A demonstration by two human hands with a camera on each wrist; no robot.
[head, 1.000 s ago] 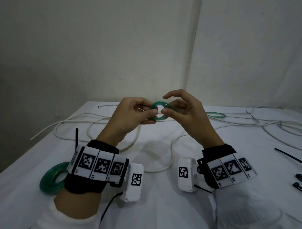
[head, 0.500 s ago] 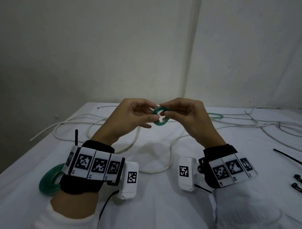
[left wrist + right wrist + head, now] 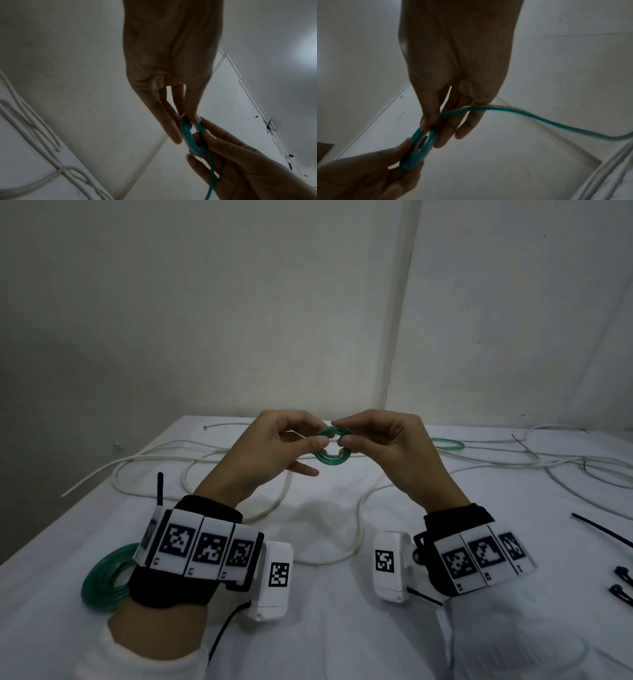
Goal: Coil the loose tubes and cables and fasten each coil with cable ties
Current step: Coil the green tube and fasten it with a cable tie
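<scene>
A small tight coil of green tube [image 3: 331, 454] [image 3: 188, 136] [image 3: 418, 147] is held up above the table between both hands. My left hand [image 3: 318, 440] pinches its left side with thumb and fingertips. My right hand [image 3: 342, 436] pinches the right side, and the tube's loose tail [image 3: 539, 119] runs out past the right fingers toward the table, where more green tube [image 3: 447, 444] lies. A finished green coil [image 3: 106, 580] rests on the table beside my left wrist. Black cable ties [image 3: 603, 530] lie at the right edge.
Long white cables [image 3: 191, 460] sprawl in loops over the white table [image 3: 325, 628], from far left across to the far right [image 3: 565, 470]. More black ties [image 3: 621, 583] sit near the right edge. A bare wall corner stands behind the table.
Both hands have dropped slightly and turned the small green coil. The right fingers, spread above it a second ago, now curl in and pinch it at the top.
</scene>
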